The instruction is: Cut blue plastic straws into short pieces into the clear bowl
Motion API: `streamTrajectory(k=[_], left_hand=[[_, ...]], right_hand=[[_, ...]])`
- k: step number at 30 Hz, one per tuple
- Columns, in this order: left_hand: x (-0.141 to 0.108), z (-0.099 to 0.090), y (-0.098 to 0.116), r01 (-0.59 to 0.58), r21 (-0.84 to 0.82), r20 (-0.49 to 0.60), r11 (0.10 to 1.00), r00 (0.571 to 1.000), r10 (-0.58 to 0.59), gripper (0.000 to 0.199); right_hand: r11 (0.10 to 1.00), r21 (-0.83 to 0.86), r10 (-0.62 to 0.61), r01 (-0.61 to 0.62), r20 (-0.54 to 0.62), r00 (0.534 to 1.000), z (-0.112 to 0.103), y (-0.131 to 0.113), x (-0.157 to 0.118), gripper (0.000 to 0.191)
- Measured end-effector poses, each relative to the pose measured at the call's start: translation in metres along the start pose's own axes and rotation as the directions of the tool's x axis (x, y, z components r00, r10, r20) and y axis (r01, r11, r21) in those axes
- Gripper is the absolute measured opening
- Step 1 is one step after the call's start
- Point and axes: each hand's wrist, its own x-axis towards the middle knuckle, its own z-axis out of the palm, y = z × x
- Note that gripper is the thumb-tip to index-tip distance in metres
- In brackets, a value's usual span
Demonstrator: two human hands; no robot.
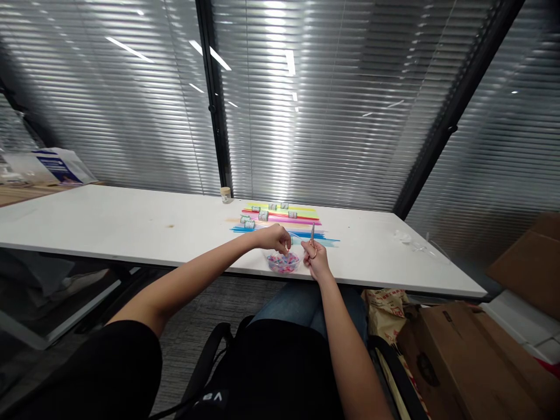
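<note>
A clear round bowl (284, 269) of small pink, blue and purple pieces stands at the table's front edge. Just above it, my left hand (275, 238) points its fingers down in a pinch; whatever lies between the fingertips is too small to name. To the right of the bowl, my right hand (317, 260) is closed round the handles of a pair of scissors (312, 234), whose blades point up. Behind both hands lie bundles of thin coloured strips, with blue strips (249, 230) nearest, then pink strips (306, 221), red and yellow. Several small printed labels (263, 216) sit on the bundles.
The white table (131, 221) runs along windows with blinds. A small lidded jar (226, 195) stands at its back edge. Crumpled clear plastic (403, 237) lies on the right. Cardboard boxes (472, 361) and a paper bag (385, 309) are beside the chair on the right.
</note>
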Motion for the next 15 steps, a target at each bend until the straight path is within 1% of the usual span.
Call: streamTrajectory(k=[9,12,15], left_hand=[[-0.0007,-0.002,0.0005,-0.067,0.043,-0.05,0.997,0.996,0.069,0.036],[-0.0026,-0.003,0.0007,-0.099,0.054,-0.047,0.994,0.994,0.102,0.042],[-0.0036,-0.003,0.0007,-0.129,0.069,-0.053,0.989,0.99,0.133,0.042]], right_hand=[[1.0,-0.01,-0.003,0.003,-0.002,1.0,-0.0003,0.0012,0.0004,0.027],[1.0,-0.009,0.0,0.0,0.002,1.0,-0.0003,0.0011,0.0004,0.027],[1.0,-0.007,0.003,-0.003,0.002,1.0,0.0001,0.0006,0.0,0.028]])
